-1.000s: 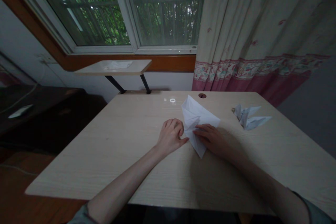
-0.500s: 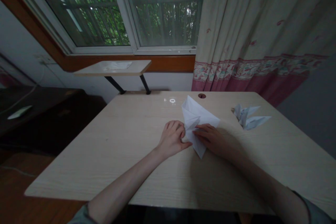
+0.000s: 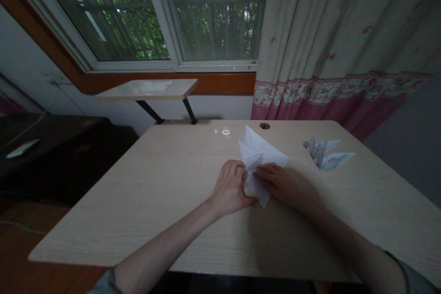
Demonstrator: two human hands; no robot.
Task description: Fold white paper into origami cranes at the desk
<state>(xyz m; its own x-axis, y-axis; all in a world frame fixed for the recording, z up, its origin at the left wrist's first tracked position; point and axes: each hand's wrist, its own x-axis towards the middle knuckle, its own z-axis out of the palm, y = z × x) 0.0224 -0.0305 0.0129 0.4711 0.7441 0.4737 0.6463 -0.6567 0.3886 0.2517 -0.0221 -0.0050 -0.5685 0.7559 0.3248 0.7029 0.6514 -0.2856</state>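
A partly folded sheet of white paper (image 3: 263,147) lies on the pale wooden desk (image 3: 148,206), with a raised flap near its middle and a pointed end toward me. My left hand (image 3: 232,186) grips the paper's left edge, fingers curled at the flap and thumb stretched toward the lower point. From the right, my right hand (image 3: 277,181) presses its fingers onto the paper beside the flap; its thumb is hidden. Folded white paper figures (image 3: 325,152), with pointed wings, rest to the right, apart from both hands.
A small raised shelf (image 3: 182,89) on black legs stands at the desk's back left, with white paper (image 3: 153,86) on it. A round cable hole (image 3: 264,126) sits near the back edge. Behind are a window and a patterned curtain (image 3: 310,89). Dark furniture (image 3: 69,147) stands at left.
My left hand has moved slightly right and toward me along the paper's edge, its thumb now nearer the lower point. My right hand stays almost in place.
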